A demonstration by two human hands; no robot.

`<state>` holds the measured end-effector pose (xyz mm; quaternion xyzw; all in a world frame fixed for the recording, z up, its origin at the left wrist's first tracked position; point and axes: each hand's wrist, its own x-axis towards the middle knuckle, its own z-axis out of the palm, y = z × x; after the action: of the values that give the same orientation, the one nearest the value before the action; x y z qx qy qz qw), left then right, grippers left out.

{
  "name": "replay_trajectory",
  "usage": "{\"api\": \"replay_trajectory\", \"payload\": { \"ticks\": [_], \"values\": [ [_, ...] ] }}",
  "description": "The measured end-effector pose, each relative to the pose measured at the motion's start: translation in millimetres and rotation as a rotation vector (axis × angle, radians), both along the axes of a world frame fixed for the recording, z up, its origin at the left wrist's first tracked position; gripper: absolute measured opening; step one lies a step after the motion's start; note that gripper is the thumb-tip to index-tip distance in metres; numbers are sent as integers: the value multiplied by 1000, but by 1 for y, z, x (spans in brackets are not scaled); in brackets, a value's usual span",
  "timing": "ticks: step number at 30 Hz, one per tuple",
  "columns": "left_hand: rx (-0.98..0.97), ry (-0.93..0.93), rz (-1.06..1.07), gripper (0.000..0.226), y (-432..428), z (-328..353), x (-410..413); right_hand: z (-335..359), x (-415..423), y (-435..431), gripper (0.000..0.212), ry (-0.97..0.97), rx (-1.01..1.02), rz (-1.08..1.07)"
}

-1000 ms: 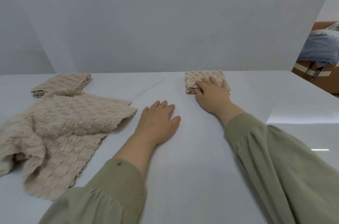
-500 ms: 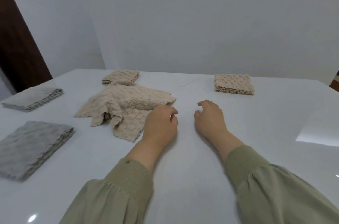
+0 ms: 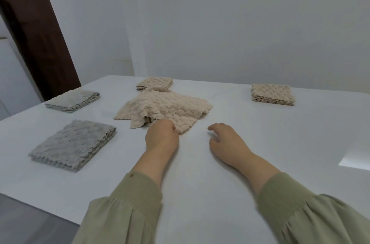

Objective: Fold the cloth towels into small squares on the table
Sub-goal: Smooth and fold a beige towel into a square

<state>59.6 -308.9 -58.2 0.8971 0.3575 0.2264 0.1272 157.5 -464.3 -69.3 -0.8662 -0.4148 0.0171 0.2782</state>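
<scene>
Beige towel (image 3: 166, 107), long axis crosswise, left hand (image 3: 161, 137) gripping edge

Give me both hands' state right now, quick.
Left hand: closed, gripping the near edge of the unfolded beige towel.
Right hand: open, fingers loosely curled, holding nothing.

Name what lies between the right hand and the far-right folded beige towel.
Head view: only bare white table between right hand and the far-right folded beige towel.

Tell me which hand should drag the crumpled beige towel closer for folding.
Left. The left hand grips the near edge of the crumpled beige towel; the right hand sits loosely curled on the table, apart from the cloth.
</scene>
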Motion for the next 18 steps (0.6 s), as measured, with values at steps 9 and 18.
{"api": "replay_trajectory", "payload": {
  "ticks": [9,18],
  "values": [
    [-609,-240,-610,16,-34,20,-6,2,13,0,53,-119,140,-6],
    [10,-466,-171,21,-4,12,-2,7,20,-12,25,66,610,-300]
  ]
}}
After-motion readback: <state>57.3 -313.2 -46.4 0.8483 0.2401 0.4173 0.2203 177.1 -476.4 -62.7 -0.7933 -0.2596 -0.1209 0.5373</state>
